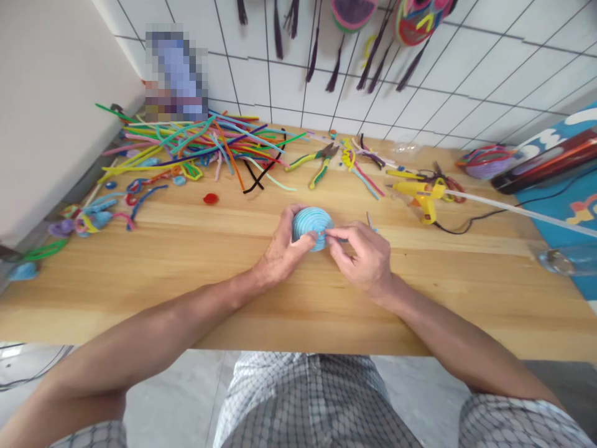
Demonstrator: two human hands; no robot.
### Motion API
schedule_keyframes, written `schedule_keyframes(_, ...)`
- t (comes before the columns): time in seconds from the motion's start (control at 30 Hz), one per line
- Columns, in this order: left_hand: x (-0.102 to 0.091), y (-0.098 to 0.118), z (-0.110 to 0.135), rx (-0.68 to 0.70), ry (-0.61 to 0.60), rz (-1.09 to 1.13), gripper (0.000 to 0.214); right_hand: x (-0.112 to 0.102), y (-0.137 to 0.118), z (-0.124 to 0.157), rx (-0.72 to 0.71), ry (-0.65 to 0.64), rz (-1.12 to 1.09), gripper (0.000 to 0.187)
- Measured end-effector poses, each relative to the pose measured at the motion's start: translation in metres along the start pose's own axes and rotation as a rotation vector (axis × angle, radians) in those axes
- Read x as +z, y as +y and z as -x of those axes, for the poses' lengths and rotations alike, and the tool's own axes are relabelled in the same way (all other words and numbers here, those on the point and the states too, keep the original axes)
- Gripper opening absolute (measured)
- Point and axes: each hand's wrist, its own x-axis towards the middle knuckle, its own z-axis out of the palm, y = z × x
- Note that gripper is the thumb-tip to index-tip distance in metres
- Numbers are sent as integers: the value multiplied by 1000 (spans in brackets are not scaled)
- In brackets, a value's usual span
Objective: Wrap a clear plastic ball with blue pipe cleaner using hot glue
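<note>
A light-blue ball of coiled pipe cleaner (311,219) is held above the middle of the wooden table. My left hand (284,246) wraps round its left side, with the thumb pressed on the front. At the ball's right side is my right hand (361,252), its thumb and forefinger pinched together near the left thumb tip. A bit of blue pipe cleaner shows beside the right fingers, but whether the pinch holds it I cannot tell. A tiny orange spot is visible on the ball near the fingertips.
Many coloured pipe cleaners (196,140) lie in a heap at the back left. Green-handled pliers (321,163) are behind the ball. A yellow hot glue gun (422,198) with its cord lies to the right. A red piece (211,198) sits left of my hands.
</note>
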Motion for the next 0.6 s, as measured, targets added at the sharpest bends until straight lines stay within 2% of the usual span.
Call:
schedule_keyframes(0.4, -2, 4, 0, 2, -66, 4, 58, 1, 2, 1, -18, 11, 17, 13)
schedule_keyframes(0.6, -2, -1, -2, 13, -55, 10, 57, 3, 5, 3, -19, -3, 40, 14)
